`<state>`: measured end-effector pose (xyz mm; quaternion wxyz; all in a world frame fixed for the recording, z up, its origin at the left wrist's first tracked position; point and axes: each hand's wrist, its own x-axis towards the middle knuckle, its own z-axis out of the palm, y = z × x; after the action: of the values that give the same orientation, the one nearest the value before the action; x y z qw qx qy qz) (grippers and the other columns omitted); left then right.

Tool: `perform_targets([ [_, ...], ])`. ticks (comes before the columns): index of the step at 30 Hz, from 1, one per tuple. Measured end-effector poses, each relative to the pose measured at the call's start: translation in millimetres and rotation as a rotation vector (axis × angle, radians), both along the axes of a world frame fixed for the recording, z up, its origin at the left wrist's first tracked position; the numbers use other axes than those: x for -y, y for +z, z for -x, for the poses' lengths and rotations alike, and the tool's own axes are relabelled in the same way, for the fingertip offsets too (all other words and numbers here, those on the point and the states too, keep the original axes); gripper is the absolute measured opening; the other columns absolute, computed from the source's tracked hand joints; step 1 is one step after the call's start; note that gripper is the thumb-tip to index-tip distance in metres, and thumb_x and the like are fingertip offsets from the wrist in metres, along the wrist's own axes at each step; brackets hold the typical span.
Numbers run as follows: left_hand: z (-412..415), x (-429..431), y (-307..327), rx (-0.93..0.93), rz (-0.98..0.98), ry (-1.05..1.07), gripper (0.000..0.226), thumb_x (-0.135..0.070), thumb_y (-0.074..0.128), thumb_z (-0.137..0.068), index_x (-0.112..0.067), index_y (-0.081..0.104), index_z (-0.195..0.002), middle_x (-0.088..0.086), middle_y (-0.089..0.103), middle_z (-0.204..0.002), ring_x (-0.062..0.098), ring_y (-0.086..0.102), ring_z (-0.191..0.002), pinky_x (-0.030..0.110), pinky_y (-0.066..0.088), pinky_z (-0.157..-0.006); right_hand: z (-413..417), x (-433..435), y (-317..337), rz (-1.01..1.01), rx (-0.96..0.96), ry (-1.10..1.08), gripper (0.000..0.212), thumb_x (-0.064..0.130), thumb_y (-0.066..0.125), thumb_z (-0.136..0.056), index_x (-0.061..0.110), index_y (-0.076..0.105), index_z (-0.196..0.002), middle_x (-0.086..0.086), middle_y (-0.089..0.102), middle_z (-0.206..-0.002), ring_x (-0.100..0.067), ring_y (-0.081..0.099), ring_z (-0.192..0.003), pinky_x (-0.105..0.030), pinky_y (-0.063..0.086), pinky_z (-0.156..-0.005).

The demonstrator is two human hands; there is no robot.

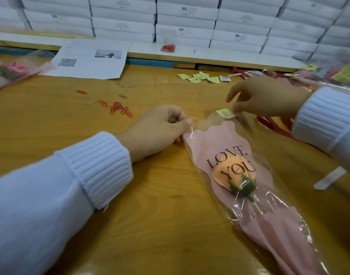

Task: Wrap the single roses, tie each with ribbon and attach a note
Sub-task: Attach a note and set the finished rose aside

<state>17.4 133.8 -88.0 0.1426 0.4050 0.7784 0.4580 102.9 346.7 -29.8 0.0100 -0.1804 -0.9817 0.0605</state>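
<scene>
A peach rose point(234, 173) lies on the wooden table inside a clear sleeve with pink paper point(225, 143) printed "LOVE YOU", its open top pointing away from me. My left hand point(160, 128) pinches the sleeve's top left corner, where a thin paper clip point(191, 133) shows. At the sleeve's top edge lies a small yellow note point(225, 113), pinched by my right hand point(267, 96).
Loose orange and silver paper clips point(118, 109) lie left of my hands. More yellow notes point(200, 77) and red ribbon point(275, 124) sit at the right. A printed sheet point(90, 60), a wrapped rose point(9, 71) far left, and stacked white boxes point(186, 20) line the back.
</scene>
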Motion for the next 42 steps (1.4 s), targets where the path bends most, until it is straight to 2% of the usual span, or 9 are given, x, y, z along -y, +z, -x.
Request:
perform_targets([
  [10, -1.1, 0.2, 1.8, 0.011, -0.008, -0.011, 0.022, -0.03, 0.055, -0.093, -0.021, 0.061, -0.075, -0.018, 0.059, -0.05, -0.008, 0.053, -0.049, 0.002, 0.038, -0.05, 21.1, 3.5, -20.6, 0.254, 0.003, -0.251, 0.013, 0.029, 0.064, -0.088, 0.019, 0.058, -0.095, 0.0, 0.059, -0.092, -0.01, 0.05, -0.074, -0.021, 0.036, -0.056],
  [17, -0.8, 0.9, 1.9, 0.001, 0.001, 0.0, 0.021, -0.031, 0.056, -0.093, -0.023, 0.062, -0.074, -0.017, 0.059, -0.051, -0.007, 0.053, -0.05, 0.003, 0.039, -0.05, 8.5, 20.4, -20.3, 0.38, -0.349, -0.152, 0.003, 0.021, 0.057, -0.094, 0.024, 0.055, -0.095, 0.005, 0.059, -0.078, -0.003, 0.057, -0.056, -0.01, 0.038, -0.042],
  [20, -1.2, 0.9, 2.3, 0.028, -0.005, -0.01, 0.021, -0.03, 0.055, -0.093, -0.02, 0.062, -0.076, -0.017, 0.059, -0.052, -0.006, 0.054, -0.051, 0.003, 0.039, -0.051, 0.2, 30.2, -8.6, 0.537, -0.474, -0.111, 0.022, 0.019, 0.044, -0.1, 0.021, 0.054, -0.08, 0.003, 0.057, -0.065, -0.002, 0.049, -0.045, -0.016, 0.04, -0.046],
  [27, -2.6, 3.9, 7.1, 0.11, -0.029, -0.012, 0.027, -0.024, 0.047, -0.097, -0.014, 0.063, -0.079, -0.011, 0.062, -0.057, -0.004, 0.051, -0.044, 0.008, 0.036, -0.042, -27.5, 63.8, 2.7, 0.708, -0.461, 0.099, 0.007, 0.017, 0.058, -0.093, 0.021, 0.054, -0.09, 0.002, 0.068, -0.063, -0.006, 0.049, -0.052, -0.022, 0.04, -0.052],
  [31, -3.5, 6.2, 10.8, 0.207, -0.081, -0.027, 0.048, -0.047, 0.031, -0.098, -0.015, 0.063, -0.081, -0.002, 0.068, -0.07, 0.004, 0.057, -0.055, 0.015, 0.039, -0.042, -38.1, 75.7, -11.2, 0.591, -0.432, 0.181, 0.002, 0.023, 0.063, -0.089, 0.022, 0.064, -0.088, 0.002, 0.07, -0.067, -0.011, 0.056, -0.054, -0.017, 0.044, -0.053],
  [33, -4.7, 8.3, 11.9, 0.189, -0.088, -0.049, 0.054, -0.06, 0.031, -0.086, -0.017, 0.063, -0.082, -0.007, 0.066, -0.064, 0.001, 0.054, -0.051, 0.014, 0.041, -0.043, -38.6, 76.6, -16.9, 0.514, -0.388, 0.217, 0.006, 0.022, 0.064, -0.088, 0.021, 0.069, -0.091, 0.001, 0.07, -0.07, -0.019, 0.061, -0.065, -0.027, 0.05, -0.062],
  [36, -6.5, 10.8, 12.3, 0.106, -0.073, -0.105, 0.049, -0.064, 0.043, -0.077, -0.02, 0.065, -0.083, -0.012, 0.064, -0.062, -0.001, 0.049, -0.048, 0.011, 0.04, -0.045, -36.7, 75.9, -21.9, 0.46, -0.354, 0.244, 0.012, 0.019, 0.063, -0.09, 0.023, 0.072, -0.095, 0.002, 0.069, -0.077, -0.018, 0.062, -0.074, -0.031, 0.05, -0.071],
  [39, -5.6, 12.0, 11.9, 0.091, -0.051, -0.115, 0.038, -0.057, 0.054, -0.076, -0.021, 0.066, -0.084, -0.011, 0.064, -0.065, -0.001, 0.047, -0.048, 0.012, 0.039, -0.045, -34.8, 75.8, -26.3, 0.434, -0.376, 0.252, 0.018, 0.015, 0.06, -0.092, 0.024, 0.069, -0.104, 0.007, 0.068, -0.08, -0.005, 0.062, -0.077, -0.015, 0.048, -0.068],
  [42, -5.4, 11.1, 12.0, 0.103, -0.034, -0.084, 0.025, -0.042, 0.056, -0.087, -0.019, 0.066, -0.086, -0.009, 0.067, -0.069, 0.001, 0.046, -0.048, 0.014, 0.038, -0.045, -34.1, 74.6, -30.9, 0.593, -0.452, 0.187, 0.019, 0.011, 0.062, -0.09, 0.025, 0.063, -0.102, 0.003, 0.071, -0.077, -0.011, 0.065, -0.075, -0.022, 0.052, -0.07],
])
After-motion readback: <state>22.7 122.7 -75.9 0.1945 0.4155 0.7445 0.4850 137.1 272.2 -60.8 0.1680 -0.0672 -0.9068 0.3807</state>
